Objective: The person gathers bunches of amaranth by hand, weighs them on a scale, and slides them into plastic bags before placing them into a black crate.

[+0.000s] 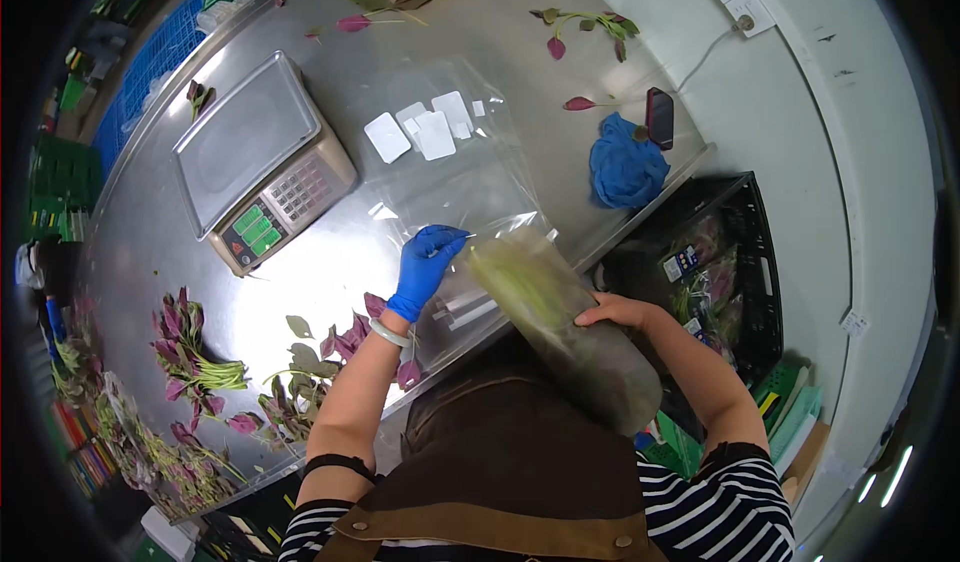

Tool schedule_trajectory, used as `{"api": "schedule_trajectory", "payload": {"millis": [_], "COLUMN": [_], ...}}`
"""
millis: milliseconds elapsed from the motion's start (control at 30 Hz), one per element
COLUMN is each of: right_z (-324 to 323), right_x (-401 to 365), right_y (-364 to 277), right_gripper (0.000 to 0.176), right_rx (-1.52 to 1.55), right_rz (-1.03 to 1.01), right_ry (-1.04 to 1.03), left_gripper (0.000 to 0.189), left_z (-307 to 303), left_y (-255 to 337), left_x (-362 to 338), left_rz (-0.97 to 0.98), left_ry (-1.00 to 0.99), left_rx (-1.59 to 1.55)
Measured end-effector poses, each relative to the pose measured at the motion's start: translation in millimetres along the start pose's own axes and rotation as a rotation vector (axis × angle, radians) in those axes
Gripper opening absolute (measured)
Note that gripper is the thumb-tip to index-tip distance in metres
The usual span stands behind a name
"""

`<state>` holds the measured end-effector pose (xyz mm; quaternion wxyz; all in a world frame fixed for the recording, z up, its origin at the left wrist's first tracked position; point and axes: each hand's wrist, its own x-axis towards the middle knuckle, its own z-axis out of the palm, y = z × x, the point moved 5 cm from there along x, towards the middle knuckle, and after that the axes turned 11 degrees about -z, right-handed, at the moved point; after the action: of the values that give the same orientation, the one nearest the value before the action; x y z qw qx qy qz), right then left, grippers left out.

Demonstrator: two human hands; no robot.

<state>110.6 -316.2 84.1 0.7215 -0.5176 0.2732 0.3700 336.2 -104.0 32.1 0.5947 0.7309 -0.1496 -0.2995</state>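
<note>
My left hand (424, 267), in a blue glove, has its thumb and fingers pinched together beside the end of a filled bag. A thin whitish bit shows at its fingertips, too small to name. My bare right hand (618, 310) grips the side of this clear plastic bag of leafy greens (560, 327), which lies tilted in front of my apron. Pale green stems point toward my left hand, and darker leaves fill the lower end. Beyond my left hand, flat clear bags (450, 187) lie on the metal table with several white labels (434, 135) on top.
A weighing scale (265, 167) stands at left. Bunched red-green leaves (190, 357) and loose leaves (345, 342) lie nearer me. A crumpled blue glove (628, 162) and a phone (660, 119) sit at right. A black crate (755, 262) beside the table contains packed bags.
</note>
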Motion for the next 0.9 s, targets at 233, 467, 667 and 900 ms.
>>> {"api": "schedule_trajectory", "payload": {"millis": [233,467,667,900], "right_z": [23,31,50,84], "right_x": [37,66,80,56], "right_y": [-36,-84,-77,-112], "right_gripper": [0.055,0.04,0.039,0.065], "right_rx": [0.176,0.188,0.231,0.181], "right_rz": [0.016,-0.343,-0.628,-0.526], "right_ry": [0.099,0.279,0.279,0.321], "left_gripper": [0.016,0.015,0.023,0.059], "left_z": [57,40,46,5], "left_y": [80,137,147,78], "left_x": [-24,-15,-53,-75], "left_rz": [0.464,0.642,0.567,-0.484], "left_ry": [0.09,-0.061,-0.238,0.041], "left_rx": [0.184,0.247,0.219,-0.636]}}
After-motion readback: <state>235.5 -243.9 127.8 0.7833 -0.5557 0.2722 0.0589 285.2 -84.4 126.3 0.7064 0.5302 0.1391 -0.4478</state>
